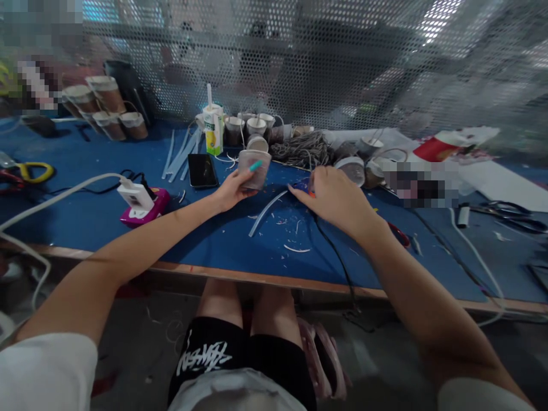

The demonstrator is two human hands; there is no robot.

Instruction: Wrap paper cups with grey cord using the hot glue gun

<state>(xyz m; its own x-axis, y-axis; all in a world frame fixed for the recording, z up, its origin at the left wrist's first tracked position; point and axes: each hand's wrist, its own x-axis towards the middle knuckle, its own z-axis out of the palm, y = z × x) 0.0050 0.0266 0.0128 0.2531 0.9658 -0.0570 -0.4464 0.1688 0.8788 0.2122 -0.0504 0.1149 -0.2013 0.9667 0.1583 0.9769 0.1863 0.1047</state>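
My left hand is closed around a clear plastic cup, raised a little over the blue table. A turquoise nail shows against the cup's side. To the right, my right hand curls over a blue and orange glue gun, mostly hidden under the fingers. A translucent glue stick pokes out of it toward the table's near edge, and a black cord trails down from it. White scraps lie between my arms.
Left of my left hand are a black phone, loose glue sticks and a pink power strip. A drink carton, lidded cups and a grey cord bundle line the back. Scissors lie far right.
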